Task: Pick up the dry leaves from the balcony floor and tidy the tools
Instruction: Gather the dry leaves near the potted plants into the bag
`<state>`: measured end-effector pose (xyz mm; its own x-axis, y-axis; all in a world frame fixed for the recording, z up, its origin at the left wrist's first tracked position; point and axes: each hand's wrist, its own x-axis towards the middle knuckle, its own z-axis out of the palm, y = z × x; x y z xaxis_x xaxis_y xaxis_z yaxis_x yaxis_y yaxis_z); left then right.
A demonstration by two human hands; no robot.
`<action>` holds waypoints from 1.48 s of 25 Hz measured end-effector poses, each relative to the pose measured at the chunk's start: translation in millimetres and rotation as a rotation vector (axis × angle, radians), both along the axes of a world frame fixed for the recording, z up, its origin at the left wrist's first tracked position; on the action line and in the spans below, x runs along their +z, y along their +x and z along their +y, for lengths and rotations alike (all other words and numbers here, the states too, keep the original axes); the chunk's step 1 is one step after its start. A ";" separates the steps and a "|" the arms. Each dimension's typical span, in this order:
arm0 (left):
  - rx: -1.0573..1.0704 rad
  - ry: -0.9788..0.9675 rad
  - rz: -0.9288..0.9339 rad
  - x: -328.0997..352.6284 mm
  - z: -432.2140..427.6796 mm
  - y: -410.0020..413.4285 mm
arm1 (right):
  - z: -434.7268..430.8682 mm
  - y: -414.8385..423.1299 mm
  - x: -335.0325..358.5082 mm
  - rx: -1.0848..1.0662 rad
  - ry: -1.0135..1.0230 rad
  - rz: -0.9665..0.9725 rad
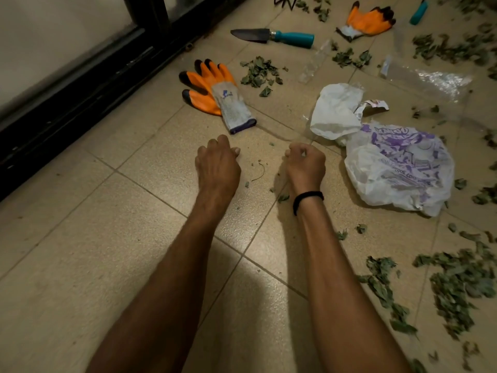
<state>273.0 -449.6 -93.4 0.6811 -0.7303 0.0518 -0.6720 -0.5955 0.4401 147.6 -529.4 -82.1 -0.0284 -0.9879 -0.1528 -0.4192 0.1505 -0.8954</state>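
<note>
Hands: left hand (217, 164) and right hand (305, 164) both fisted over floor (80, 238), nothing visibly held; orange glove (215, 88), plastic bag (398, 168), dry leaves (457, 286) nearby.

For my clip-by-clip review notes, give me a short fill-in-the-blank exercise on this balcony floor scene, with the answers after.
The black wristband is on the ___ wrist.
The near orange glove has ___ fingertips.
The print on the white plastic bag is ___.
Missing words: right, black, purple.
</note>
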 end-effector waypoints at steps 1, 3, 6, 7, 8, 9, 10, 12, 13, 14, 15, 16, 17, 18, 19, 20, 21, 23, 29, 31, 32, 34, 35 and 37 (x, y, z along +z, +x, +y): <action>0.026 -0.048 0.110 4.6 1.8 1.8 | 0.4 2.5 -0.6 0.031 -0.032 0.097; 0.125 -0.221 0.438 17.1 9.3 2.0 | 2.9 11.9 -3.7 0.094 -0.126 0.194; 0.224 -0.374 0.601 31.7 29.5 -3.4 | 4.4 25.4 -7.7 0.170 -0.222 0.274; 0.237 -0.371 0.570 33.3 35.3 -5.1 | 2.6 27.4 -7.8 0.175 -0.242 0.311; 0.250 -0.359 0.530 31.8 39.7 -5.5 | 0.0 28.0 -8.0 0.172 -0.247 0.338; 0.268 -0.344 0.490 29.5 43.1 -5.4 | -2.8 27.1 -6.9 0.159 -0.235 0.350; 0.282 -0.324 0.443 25.8 45.8 -4.3 | -5.3 24.4 -5.7 0.137 -0.220 0.343; 0.275 -0.270 0.336 20.4 48.8 -4.1 | -4.6 14.8 -1.6 0.087 -0.162 0.282; 0.242 -0.242 0.271 18.0 48.6 -3.9 | -2.3 9.0 -0.6 0.073 -0.144 0.253; 0.185 -0.214 0.198 14.6 47.2 -3.5 | 1.2 3.4 0.6 0.074 -0.145 0.230; 0.121 -0.177 0.136 10.8 44.8 -2.7 | 5.5 -1.0 2.0 0.100 -0.160 0.222; 0.072 -0.129 0.087 7.1 42.2 -2.1 | 11.9 -2.9 5.1 0.146 -0.175 0.227; 0.046 -0.080 0.049 3.0 39.6 -1.0 | 16.8 -2.1 5.0 0.206 -0.194 0.244; 0.034 -0.057 0.017 -0.8 37.4 -0.8 | 20.4 -0.3 3.7 0.254 -0.217 0.264; 0.029 -0.072 -0.005 -4.3 35.5 -2.3 | 21.0 2.9 1.4 0.276 -0.240 0.285; 0.027 -0.105 -0.023 -7.1 34.7 -5.2 | 19.5 6.9 -1.0 0.275 -0.260 0.297; 0.021 -0.138 -0.043 -8.1 33.8 -8.4 | 16.8 10.8 -2.3 0.256 -0.270 0.306; 0.029 -0.175 -0.035 -8.5 32.4 -11.8 | 10.3 18.2 -5.1 0.222 -0.274 0.322; 0.361 -0.498 0.419 8.2 47.1 -6.6 | 9.7 24.7 -0.1 0.199 -0.253 0.457; 0.517 -0.642 0.710 12.8 56.6 6.5 | 11.4 17.5 3.0 0.165 -0.203 0.419; 0.559 -0.704 0.830 15.2 61.5 12.4 | 11.6 12.4 2.8 0.135 -0.172 0.378; 0.545 -0.733 0.888 20.3 69.2 16.9 | 15.3 3.1 3.3 0.088 -0.121 0.297; 0.492 -0.691 0.815 23.6 71.3 14.8 | 18.5 0.9 4.5 0.082 -0.109 0.266; 0.375 -0.558 0.618 28.5 71.0 5.1 | 24.6 2.9 6.3 0.110 -0.129 0.242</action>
<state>278.1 -378.5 -64.9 0.8926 -0.4339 -0.1222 -0.0258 -0.3197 0.9472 150.5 -504.8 -75.9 0.0593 -0.9979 -0.0278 -0.6306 -0.0159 -0.7760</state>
